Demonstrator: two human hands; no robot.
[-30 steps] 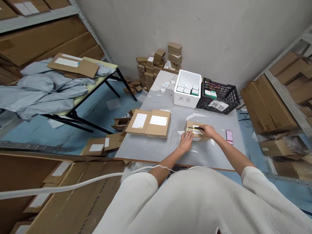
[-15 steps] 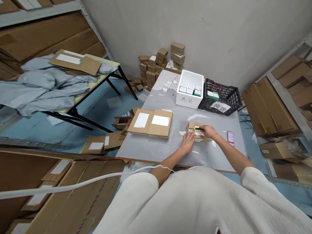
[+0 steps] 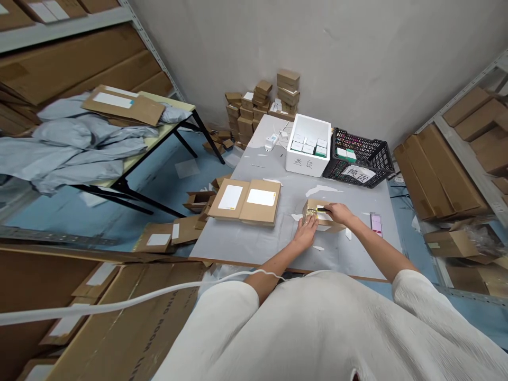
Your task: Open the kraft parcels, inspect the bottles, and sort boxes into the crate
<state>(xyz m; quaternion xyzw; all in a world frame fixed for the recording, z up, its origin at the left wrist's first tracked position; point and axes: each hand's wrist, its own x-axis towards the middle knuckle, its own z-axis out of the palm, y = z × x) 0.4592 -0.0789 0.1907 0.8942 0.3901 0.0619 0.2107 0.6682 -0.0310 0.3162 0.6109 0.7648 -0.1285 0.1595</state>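
Observation:
A small cardboard box (image 3: 335, 228) with shiny clear tape and a white label lies on the grey-topped table, close to its front edge. At the box's left end, my left hand (image 3: 306, 232) grips it with the fingers over the near side. My right hand (image 3: 338, 212) is closed around a dark, thin utility knife (image 3: 322, 209). The knife lies almost level across the taped top, its tip pointing left just beyond my left fingertips. Whether the blade is in the tape is too small to tell.
Left of my hands lie flat cardboard mailers (image 3: 259, 212) with white labels. A white foam box (image 3: 307, 165) and a black crate (image 3: 371, 145), both holding small boxes, stand at the back. To the right rests a phone (image 3: 376, 224). A white cable (image 3: 159, 291) crosses low in front.
Both hands, the knife and the box stay almost where they were. The whole view has shifted very slightly.

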